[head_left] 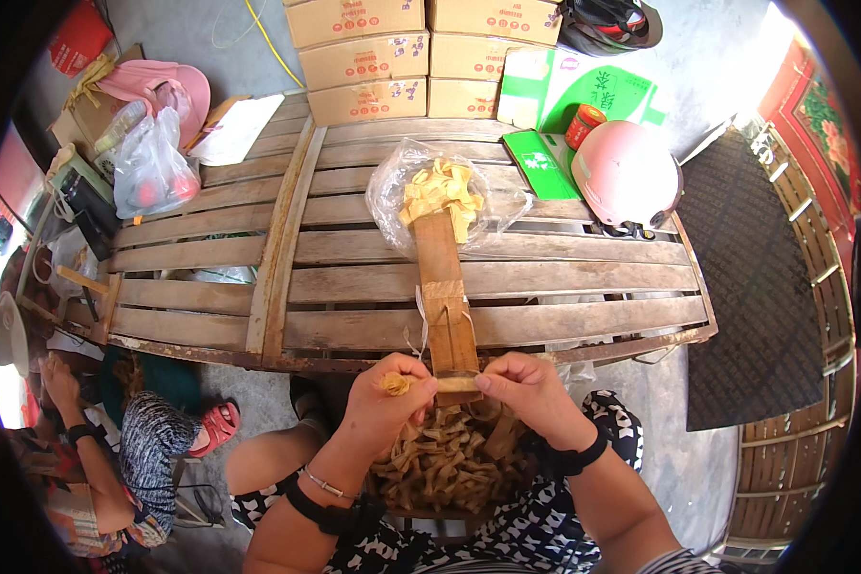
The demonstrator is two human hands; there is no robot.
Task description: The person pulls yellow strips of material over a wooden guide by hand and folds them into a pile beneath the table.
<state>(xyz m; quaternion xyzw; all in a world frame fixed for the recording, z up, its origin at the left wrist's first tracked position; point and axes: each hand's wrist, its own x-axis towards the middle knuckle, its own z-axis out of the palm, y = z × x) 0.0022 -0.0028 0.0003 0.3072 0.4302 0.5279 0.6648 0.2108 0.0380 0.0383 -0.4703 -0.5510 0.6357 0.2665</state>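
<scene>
My left hand [385, 394] and my right hand [534, 390] are both closed in a pinch, one at each end of a short yellowish strip [459, 385]. The strip is stretched level over the near end of a long wooden board [440, 263]. A bunched yellow piece [395, 384] pokes out of my left fist. Beneath my hands, at my lap, lies a heap of brownish-yellow knotted pieces [445, 459]; what holds them is mostly hidden. At the board's far end, flat yellow pieces [442, 191] lie on a clear plastic bag [387, 206].
The slatted wooden table [373, 277] carries a pink helmet [628, 174], a red can [585, 124], green cardboard [542, 165] and a plastic bag with red items [158, 172]. Cartons [368, 57] stand stacked behind. Another person's hand [59, 383] shows at left.
</scene>
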